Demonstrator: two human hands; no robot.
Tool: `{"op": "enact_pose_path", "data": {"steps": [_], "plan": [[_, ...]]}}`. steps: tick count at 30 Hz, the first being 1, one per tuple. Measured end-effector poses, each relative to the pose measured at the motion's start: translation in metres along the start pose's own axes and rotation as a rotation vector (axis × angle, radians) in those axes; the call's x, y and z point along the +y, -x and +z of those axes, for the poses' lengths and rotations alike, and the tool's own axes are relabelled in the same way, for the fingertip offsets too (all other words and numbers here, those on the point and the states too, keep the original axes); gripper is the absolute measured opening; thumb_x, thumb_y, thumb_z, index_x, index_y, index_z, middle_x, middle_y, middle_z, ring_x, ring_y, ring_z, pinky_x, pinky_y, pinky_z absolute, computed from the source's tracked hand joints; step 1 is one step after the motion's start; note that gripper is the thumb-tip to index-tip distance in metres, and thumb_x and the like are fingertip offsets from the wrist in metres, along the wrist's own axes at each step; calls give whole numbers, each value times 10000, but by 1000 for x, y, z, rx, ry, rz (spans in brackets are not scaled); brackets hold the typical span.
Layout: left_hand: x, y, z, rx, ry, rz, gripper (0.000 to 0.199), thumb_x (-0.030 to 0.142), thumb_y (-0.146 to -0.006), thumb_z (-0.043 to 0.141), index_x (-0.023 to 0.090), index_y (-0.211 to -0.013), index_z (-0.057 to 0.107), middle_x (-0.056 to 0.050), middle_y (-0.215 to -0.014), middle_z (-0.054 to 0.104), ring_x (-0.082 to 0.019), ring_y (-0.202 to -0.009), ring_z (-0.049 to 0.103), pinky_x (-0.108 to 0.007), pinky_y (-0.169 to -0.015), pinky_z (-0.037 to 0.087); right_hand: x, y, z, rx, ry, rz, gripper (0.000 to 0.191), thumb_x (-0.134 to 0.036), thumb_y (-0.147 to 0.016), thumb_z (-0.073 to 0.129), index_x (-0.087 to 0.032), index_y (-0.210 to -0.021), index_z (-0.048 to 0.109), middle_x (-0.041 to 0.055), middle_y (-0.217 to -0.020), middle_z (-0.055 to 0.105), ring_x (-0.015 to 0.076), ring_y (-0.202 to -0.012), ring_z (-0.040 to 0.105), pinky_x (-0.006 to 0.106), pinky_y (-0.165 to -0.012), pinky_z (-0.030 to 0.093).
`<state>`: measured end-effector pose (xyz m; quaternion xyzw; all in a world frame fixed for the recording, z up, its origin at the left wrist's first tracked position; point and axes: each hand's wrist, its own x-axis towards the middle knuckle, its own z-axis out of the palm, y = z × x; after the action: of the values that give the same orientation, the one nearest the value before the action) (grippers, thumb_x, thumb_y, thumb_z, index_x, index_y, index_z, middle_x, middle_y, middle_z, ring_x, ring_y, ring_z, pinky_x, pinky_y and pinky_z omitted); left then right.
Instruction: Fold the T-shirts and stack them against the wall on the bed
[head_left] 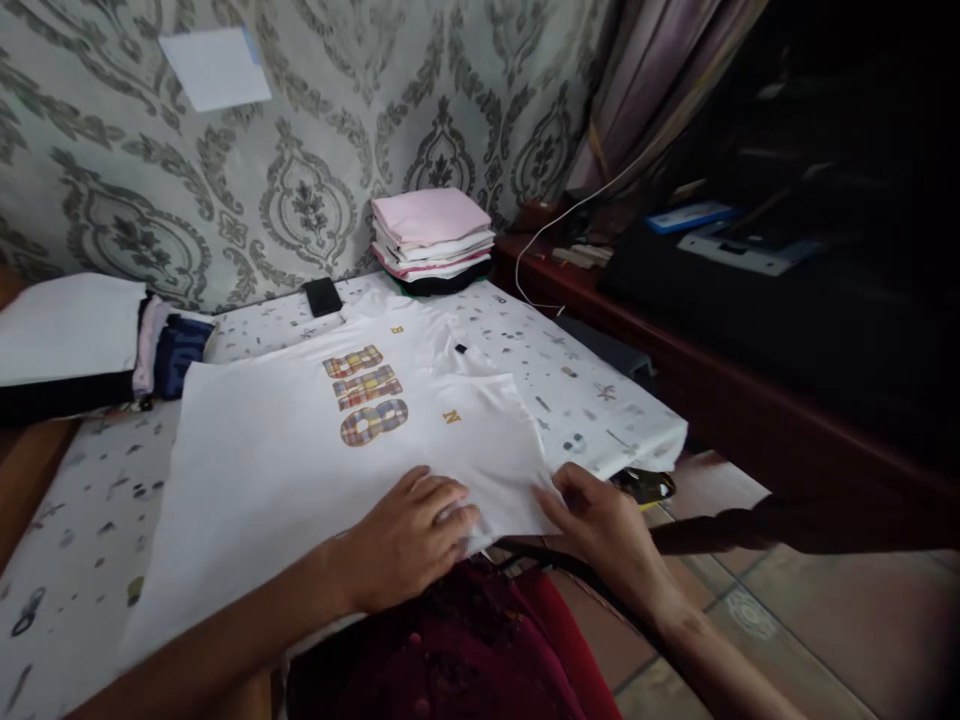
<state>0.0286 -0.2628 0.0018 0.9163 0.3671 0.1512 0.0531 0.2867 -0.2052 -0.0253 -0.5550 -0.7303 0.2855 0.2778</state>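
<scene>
A white T-shirt (255,460) lies spread out, its collar toward the back right. Plaid figures and small yellow letters mark its front. On the near edge of the shirt is my left hand (420,535), palm down with bent fingers closed on the cloth; its thumb is hidden. The fabric puckers by those fingertips. Farther right, my right hand (604,520) pinches the sleeve's edge between thumb and fingers. Beneath the shirt is a bed-like surface with a white patterned cover (600,415).
Folded clothes (431,240) are stacked at the back, pink on top. More folded clothes (71,330) lie at the left. A black phone (323,297) rests near the wall. Along the right runs a dark wooden cabinet (720,400) with a white cable (534,235).
</scene>
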Motion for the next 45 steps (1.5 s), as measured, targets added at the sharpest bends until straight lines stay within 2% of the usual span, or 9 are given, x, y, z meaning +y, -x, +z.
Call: {"op": "enact_pose_path", "data": {"steps": [4,7,10,13,18,24,30,37,45], "plan": [[-40,-22,3,-2,78,-36,291,289,-1029,389,173,-1237,557,-115,-1233,656,-210,-1184,590,-410,-1064,475,-2,1,-2,-180,-389,288,447,-644,-751,622,-256,-765,401,-73,-508,485,115,-416,426,229,-402,313],[-85,-31,12,-8,28,-247,358,358,-1028,399,177,-1312,520,-154,-1415,555,-251,-1346,490,-470,-1129,410,2,4,-3,-248,-344,323,396,-576,-735,647,-262,-818,422,-102,-455,456,117,-368,420,219,-366,299],[-122,-40,23,-22,-35,-419,474,450,-1021,399,179,-1404,459,-183,-1565,399,-297,-1477,336,-546,-1198,284,11,3,-10,-349,-235,290,298,-499,-761,627,-261,-850,471,-94,-445,493,128,-354,443,226,-352,312],[-143,-51,29,-55,-30,-437,553,517,-1023,355,200,-1474,403,-158,-1625,318,-278,-1530,228,-546,-1233,193,20,-13,-27,-427,-87,206,223,-460,-788,608,-266,-863,527,-66,-447,557,152,-356,486,245,-363,336],[-162,-61,26,-81,-18,-405,581,535,-1028,305,222,-1514,362,-135,-1641,289,-242,-1537,210,-518,-1244,160,-1,-88,-41,-148,222,-141,191,-449,-851,587,-263,-830,624,-4,-603,662,176,-485,598,281,-462,423],[-201,-44,8,-50,-70,-512,587,498,-1035,299,181,-1527,335,-148,-1631,307,-231,-1525,250,-516,-1235,192,-75,-231,36,-320,211,-375,141,-211,-903,536,-189,-902,675,62,-993,735,173,-893,687,269,-779,536],[-263,36,-18,15,-214,-789,542,457,-1038,279,175,-1486,399,-160,-1592,386,-253,-1491,331,-532,-1196,273,-111,-336,112,-287,420,-340,265,-88,-927,485,-83,-1130,655,192,-1248,638,239,-1087,644,329,-940,492],[-306,128,-52,115,-522,-1026,451,313,-1004,309,128,-1343,542,-184,-1333,621,-285,-1252,576,-478,-1045,453,-134,-406,155,-311,574,-271,333,-284,-972,592,-148,-1276,595,134,-1350,577,257,-1140,614,464,-962,517],[-307,144,-92,-144,-417,-1060,323,315,-949,357,176,-1072,621,-117,-1058,678,-265,-1052,638,-373,-887,492,-153,-432,169,-297,574,-135,350,-316,-929,653,-150,-1237,628,125,-1254,637,261,-1095,637,443,-902,544]]}}
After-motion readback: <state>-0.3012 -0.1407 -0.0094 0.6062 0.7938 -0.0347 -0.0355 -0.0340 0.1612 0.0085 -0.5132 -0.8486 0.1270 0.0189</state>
